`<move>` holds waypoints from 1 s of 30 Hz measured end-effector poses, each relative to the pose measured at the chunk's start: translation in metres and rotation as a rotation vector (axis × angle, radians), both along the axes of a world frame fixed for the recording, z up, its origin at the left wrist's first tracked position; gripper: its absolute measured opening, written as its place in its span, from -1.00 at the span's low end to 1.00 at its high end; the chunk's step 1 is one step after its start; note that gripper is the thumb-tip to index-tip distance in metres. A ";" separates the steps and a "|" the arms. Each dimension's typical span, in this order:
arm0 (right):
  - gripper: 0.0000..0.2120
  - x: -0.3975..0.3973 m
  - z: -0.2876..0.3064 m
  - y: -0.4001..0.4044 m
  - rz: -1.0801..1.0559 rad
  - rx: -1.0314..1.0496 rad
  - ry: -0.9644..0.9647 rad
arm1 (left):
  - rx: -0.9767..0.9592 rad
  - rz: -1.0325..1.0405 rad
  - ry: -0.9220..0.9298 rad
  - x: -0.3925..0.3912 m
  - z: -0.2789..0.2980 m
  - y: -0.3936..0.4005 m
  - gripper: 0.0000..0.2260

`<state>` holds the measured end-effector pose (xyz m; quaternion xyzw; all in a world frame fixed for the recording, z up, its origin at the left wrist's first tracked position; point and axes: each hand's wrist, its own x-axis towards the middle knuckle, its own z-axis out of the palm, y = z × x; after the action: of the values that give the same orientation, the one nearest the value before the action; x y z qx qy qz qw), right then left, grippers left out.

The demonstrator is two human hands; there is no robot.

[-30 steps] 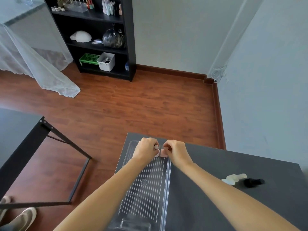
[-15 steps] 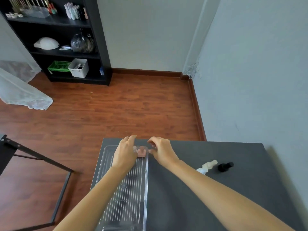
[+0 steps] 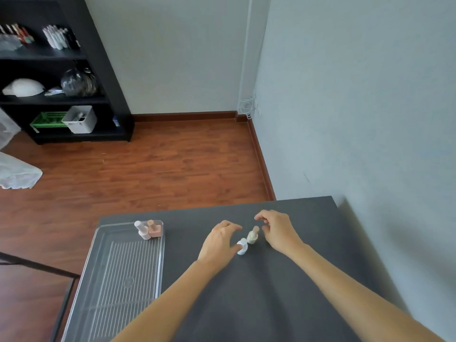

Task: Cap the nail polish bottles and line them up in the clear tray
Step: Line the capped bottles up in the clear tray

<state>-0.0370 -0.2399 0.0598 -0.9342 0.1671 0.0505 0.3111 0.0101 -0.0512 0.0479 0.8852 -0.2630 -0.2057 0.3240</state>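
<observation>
Two capped nail polish bottles, one pale pink (image 3: pixel 142 230) and one peach (image 3: pixel 155 229), stand touching in the far right corner of the clear tray (image 3: pixel 103 287) on a dark table (image 3: pixel 283 292). To the right, well apart from the tray, a white bottle (image 3: pixel 242 246) and a cream bottle (image 3: pixel 252 236) stand side by side. The left hand (image 3: pixel 218 244) curves loosely, its thumb apparently touching the white bottle, though blur obscures contact. The right hand (image 3: pixel 277 230) hovers just right of the cream bottle, fingers loosely spread, holding nothing.
</observation>
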 end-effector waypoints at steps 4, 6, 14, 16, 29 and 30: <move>-0.63 -0.006 -0.014 -0.009 0.105 0.022 0.033 | 0.086 0.036 0.040 -0.010 -0.015 -0.026 -0.63; -0.66 -0.004 -0.018 -0.007 0.142 0.035 0.014 | 0.131 0.067 0.033 -0.013 -0.019 -0.030 -0.69; -0.82 0.002 -0.026 0.003 0.196 0.082 0.032 | 0.195 0.161 0.030 -0.011 -0.023 -0.027 -0.81; -0.84 0.005 -0.025 0.004 0.196 0.059 0.046 | 0.177 0.176 0.034 -0.009 -0.023 -0.022 -0.83; -0.92 0.058 0.046 0.056 0.281 0.073 -0.094 | -0.050 0.345 -0.071 0.021 0.047 0.085 -0.91; -0.93 0.064 0.053 0.067 0.300 0.084 -0.109 | -0.047 0.368 -0.080 0.025 0.054 0.099 -0.92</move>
<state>0.0271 -0.1734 0.1132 -0.9363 0.0061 0.0524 0.3472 0.0352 0.0483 0.1023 0.9180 -0.1139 -0.1012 0.3660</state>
